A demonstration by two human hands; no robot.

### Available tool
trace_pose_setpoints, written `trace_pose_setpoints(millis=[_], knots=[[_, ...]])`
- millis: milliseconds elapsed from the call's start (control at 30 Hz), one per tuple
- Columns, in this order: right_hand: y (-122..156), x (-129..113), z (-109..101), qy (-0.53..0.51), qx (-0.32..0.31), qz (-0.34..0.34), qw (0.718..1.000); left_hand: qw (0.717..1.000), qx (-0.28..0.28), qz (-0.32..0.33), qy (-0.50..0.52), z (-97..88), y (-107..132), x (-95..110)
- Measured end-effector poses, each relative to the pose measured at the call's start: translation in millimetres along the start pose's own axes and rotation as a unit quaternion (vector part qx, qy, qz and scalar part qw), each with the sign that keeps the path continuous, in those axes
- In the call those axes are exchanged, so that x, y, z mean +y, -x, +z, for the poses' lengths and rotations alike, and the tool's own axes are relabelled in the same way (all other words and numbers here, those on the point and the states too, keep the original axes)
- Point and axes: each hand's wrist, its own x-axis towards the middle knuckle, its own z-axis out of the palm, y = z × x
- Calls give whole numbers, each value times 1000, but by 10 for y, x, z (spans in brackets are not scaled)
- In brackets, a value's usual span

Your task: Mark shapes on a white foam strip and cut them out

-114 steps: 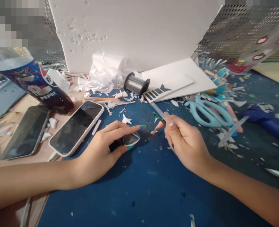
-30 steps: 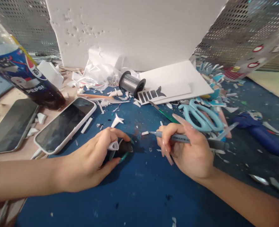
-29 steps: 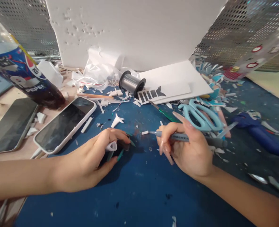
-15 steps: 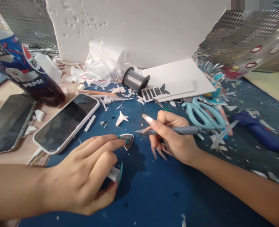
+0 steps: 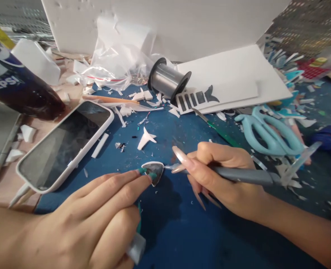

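My left hand (image 5: 106,213) presses its green-nailed fingertips on a small dark, rounded-triangular piece with a white rim (image 5: 155,172), flat on the blue mat (image 5: 165,224). Tucked under the same hand is a short grey cap (image 5: 136,249), largely hidden by the curled fingers. In my right hand (image 5: 218,175) is a slim grey craft knife (image 5: 241,175), pinched between thumb and fingers. Its thin tip meets or nearly meets the right edge of the dark piece. A small white forked piece (image 5: 147,139) lies just beyond the fingertips.
Light-blue scissors (image 5: 274,138) and a green-handled tool (image 5: 220,132) lie beyond my right hand. Left are a phone (image 5: 67,145) and a Pepsi bottle (image 5: 16,82). A wire spool (image 5: 168,80) rests by a white board (image 5: 238,71) with dark pieces; scraps litter the mat.
The knife tip has moved in to the dark piece's right edge. My left fingers still press the piece and hold the cap. The view has shifted closer and downward.
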Motion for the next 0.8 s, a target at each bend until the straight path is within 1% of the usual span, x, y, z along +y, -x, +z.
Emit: trace_pose_setpoints(millis=[67, 167, 267, 333, 400, 500, 533, 667, 733, 800], knots=[[12, 12, -7, 2, -14, 7, 1000, 1000, -3, -11, 9, 3, 10, 11], [18, 5, -8, -9, -37, -5, 999, 1000, -13, -13, 18, -9, 2, 7], [15, -13, 2, -1, -21, -22, 1000, 1000, -20, -5, 17, -17, -9, -9], [15, -11, 9, 7, -14, -13, 1000, 1000, -15, -7, 12, -16, -10, -15], [20, 9, 14, -4, -35, -7, 999, 1000, -13, -8, 7, -12, -7, -15], [32, 45, 16, -29, -89, 4, 996, 1000, -7, -6, 3, -12, -8, -3], [35, 53, 16, -33, -95, 7, 995, 1000, -6, -9, 1, -14, -12, 2], [30, 64, 25, -26, -60, -11, 998, 1000, -5, -9, -8, -24, -41, 12], [27, 68, 34, -20, -62, -21, 998, 1000, -3, -8, -15, -22, -51, 10], [28, 72, 41, -19, -79, -20, 996, 1000, -2, -9, -13, -17, -53, 5]])
